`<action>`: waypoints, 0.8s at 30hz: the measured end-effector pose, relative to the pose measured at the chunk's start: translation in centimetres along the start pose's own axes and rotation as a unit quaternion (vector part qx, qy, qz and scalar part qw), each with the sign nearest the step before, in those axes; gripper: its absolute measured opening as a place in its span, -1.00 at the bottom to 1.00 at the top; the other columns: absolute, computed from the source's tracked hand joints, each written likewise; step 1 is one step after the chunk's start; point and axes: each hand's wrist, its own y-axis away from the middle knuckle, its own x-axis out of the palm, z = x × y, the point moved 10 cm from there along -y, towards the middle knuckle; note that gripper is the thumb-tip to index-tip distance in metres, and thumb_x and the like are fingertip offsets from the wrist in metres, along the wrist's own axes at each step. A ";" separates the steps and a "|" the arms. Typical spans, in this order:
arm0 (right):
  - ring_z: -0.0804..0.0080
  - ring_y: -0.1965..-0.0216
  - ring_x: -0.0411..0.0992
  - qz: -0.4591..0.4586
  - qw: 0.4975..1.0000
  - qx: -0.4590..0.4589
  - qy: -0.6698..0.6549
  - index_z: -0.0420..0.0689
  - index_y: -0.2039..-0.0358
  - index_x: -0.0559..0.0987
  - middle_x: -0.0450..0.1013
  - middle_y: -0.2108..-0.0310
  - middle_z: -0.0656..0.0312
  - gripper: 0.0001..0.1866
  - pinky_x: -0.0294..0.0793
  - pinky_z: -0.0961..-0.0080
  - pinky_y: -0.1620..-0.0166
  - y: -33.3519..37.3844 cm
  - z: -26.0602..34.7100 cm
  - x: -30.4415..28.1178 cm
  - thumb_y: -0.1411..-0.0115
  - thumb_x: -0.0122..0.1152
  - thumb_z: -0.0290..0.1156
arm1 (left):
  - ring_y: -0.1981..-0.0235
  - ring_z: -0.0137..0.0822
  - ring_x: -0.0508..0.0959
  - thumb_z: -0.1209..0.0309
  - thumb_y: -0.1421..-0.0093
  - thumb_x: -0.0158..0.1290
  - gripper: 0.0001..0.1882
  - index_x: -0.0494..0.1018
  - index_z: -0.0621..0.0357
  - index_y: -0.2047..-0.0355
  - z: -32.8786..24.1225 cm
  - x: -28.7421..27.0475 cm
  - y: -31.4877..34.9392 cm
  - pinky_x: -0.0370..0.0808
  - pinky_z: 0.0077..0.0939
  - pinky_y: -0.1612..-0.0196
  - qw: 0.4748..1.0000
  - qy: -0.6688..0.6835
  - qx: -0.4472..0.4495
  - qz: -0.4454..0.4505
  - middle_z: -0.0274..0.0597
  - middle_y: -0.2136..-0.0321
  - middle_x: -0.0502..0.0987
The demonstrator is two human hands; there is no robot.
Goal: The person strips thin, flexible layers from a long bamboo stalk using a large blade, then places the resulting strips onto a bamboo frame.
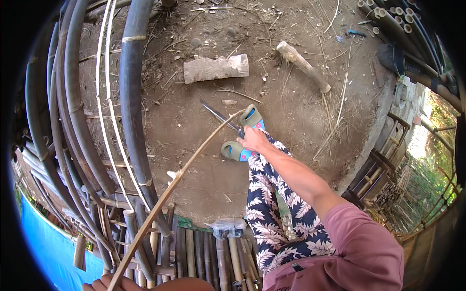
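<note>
My right hand [254, 140] is closed round the dark handle of a long-bladed knife [218, 113], whose blade points forward and left, low over the dirt. At the bottom left edge, my left hand [121, 283] is partly cut off, its fingers wrapped round a long split bamboo strip [160, 206]. The strip slants up and away to the right. Its far end lies near my right sandal [251, 116], passing over or beside the knife; whether they touch I cannot tell. A pale splinter [172, 174] sticks out from its side about midway. My left sandal [233, 151] is below the knife handle.
A short log [216, 68] and a longer pole [304, 67] lie on the dirt ahead. Thick bamboo poles [132, 72] and thin pale strips [103, 111] run along the left. Cut bamboo [403, 24] is stacked at far right. A bamboo-slat bench [198, 252] is beneath me.
</note>
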 end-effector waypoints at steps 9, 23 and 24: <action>0.57 0.74 0.26 0.225 0.712 0.104 -0.657 -0.08 0.52 0.39 0.32 0.65 0.32 -0.81 0.27 0.47 0.71 2.1 2.7 9.7 -0.15 0.20 -0.35 | 0.59 -0.45 0.16 0.09 -0.35 -0.11 -0.62 0.32 0.04 0.53 -0.3 -4.0 -0.5 0.16 -0.54 0.54 0.986 -0.131 -0.005 -0.106 -0.42 0.63 0.13; 0.40 0.76 0.31 -0.207 0.841 0.274 -0.417 -0.18 0.47 0.42 0.33 0.70 0.21 -0.93 0.29 0.36 0.71 22.4 -22.2 -17.0 -0.05 0.11 -0.49 | 0.70 -0.53 0.13 0.06 -0.37 -0.17 -0.54 0.32 0.06 0.59 -31.3 3.3 -3.0 0.13 -0.64 0.65 0.996 -0.064 0.012 -0.055 -0.43 0.76 0.09; 0.41 0.74 0.33 -0.231 0.851 0.243 -0.403 -0.19 0.44 0.42 0.34 0.69 0.22 -0.90 0.31 0.37 0.68 26.7 -17.6 -21.4 -0.05 0.14 -0.48 | 0.70 -0.53 0.11 0.00 -0.37 -0.21 -0.50 0.24 0.01 0.64 -33.0 0.9 -1.0 0.10 -0.65 0.65 0.930 -0.261 0.093 -0.241 -0.44 0.74 0.07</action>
